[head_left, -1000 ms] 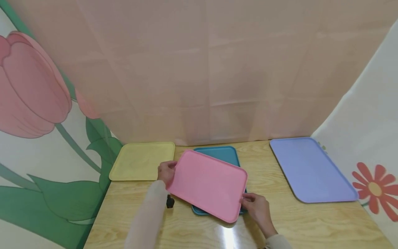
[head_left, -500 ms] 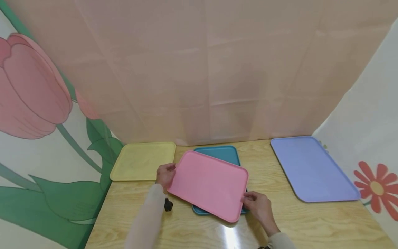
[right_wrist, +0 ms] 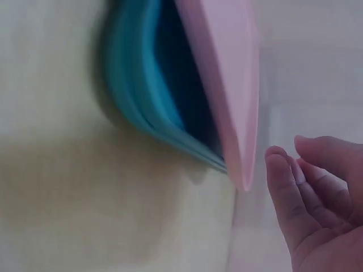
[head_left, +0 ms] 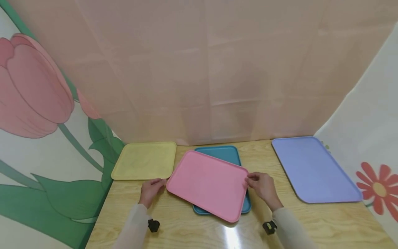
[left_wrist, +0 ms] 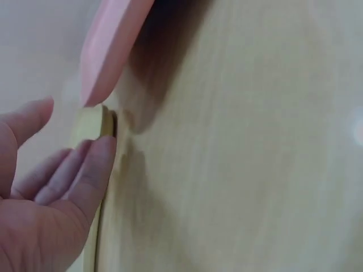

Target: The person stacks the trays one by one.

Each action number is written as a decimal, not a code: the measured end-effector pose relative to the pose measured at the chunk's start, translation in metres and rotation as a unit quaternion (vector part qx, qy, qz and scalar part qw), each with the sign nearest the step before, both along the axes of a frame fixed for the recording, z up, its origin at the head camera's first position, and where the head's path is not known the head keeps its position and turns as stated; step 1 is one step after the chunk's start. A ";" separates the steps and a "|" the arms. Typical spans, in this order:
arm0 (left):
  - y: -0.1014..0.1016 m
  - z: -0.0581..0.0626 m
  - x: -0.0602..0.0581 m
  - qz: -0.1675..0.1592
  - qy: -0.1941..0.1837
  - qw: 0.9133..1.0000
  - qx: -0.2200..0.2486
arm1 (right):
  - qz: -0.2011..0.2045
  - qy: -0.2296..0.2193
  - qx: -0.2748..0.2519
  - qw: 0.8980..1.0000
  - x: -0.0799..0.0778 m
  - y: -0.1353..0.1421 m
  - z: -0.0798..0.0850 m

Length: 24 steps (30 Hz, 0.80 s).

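Note:
A pink tray [head_left: 208, 185] lies askew across a teal tray [head_left: 217, 152], whose top and lower edges show from under it. My left hand [head_left: 151, 190] is just left of the pink tray's lower left corner, holding nothing. In the left wrist view its fingers [left_wrist: 93, 175] are nearly straight, with the yellow tray's edge [left_wrist: 105, 122] close behind the fingertips. My right hand [head_left: 262, 186] is at the pink tray's right corner. From the right wrist, a gap shows between its fingertips [right_wrist: 278, 164] and the pink rim [right_wrist: 241, 113], thumb and fingers apart.
A yellow tray [head_left: 144, 160] lies at the back left of the wooden table [head_left: 174, 228]. On the right, a lavender tray [head_left: 315, 169] lies along the white side wall [head_left: 373, 114]. A pinkish-beige cloth [head_left: 205, 69] hangs behind the table.
Both hands have let go of the pink tray. My left hand has drawn back down and left; the right has shifted up along the tray's right side. The trays hold nearly the same positions.

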State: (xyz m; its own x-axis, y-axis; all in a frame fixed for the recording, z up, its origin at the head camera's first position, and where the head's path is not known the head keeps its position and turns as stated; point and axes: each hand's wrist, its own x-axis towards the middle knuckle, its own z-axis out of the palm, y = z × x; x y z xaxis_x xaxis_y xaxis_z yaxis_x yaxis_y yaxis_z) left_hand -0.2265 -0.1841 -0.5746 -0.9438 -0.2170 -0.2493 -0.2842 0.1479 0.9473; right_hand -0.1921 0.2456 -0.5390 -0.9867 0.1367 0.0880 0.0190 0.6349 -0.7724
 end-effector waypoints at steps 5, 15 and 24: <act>0.005 0.002 0.024 0.009 -0.021 1.000 0.019 | 0.078 0.035 0.036 0.996 -0.037 0.002 0.004; 0.032 0.003 0.054 0.006 -0.076 0.991 0.112 | 0.174 0.013 0.035 0.984 -0.086 -0.015 0.010; 0.065 -0.001 0.073 -0.020 -0.075 0.979 0.191 | 0.195 -0.008 0.043 0.980 -0.111 -0.030 0.002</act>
State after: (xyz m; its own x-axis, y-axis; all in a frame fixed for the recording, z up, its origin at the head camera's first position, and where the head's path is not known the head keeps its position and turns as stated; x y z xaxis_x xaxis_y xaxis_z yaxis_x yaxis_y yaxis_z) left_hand -0.1532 -0.1193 -0.5760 -0.8960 -0.0443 -0.4419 -0.4262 -0.1944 0.8835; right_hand -0.3034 0.2152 -0.5369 -0.9639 -0.2579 0.0663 -0.2258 0.6592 -0.7173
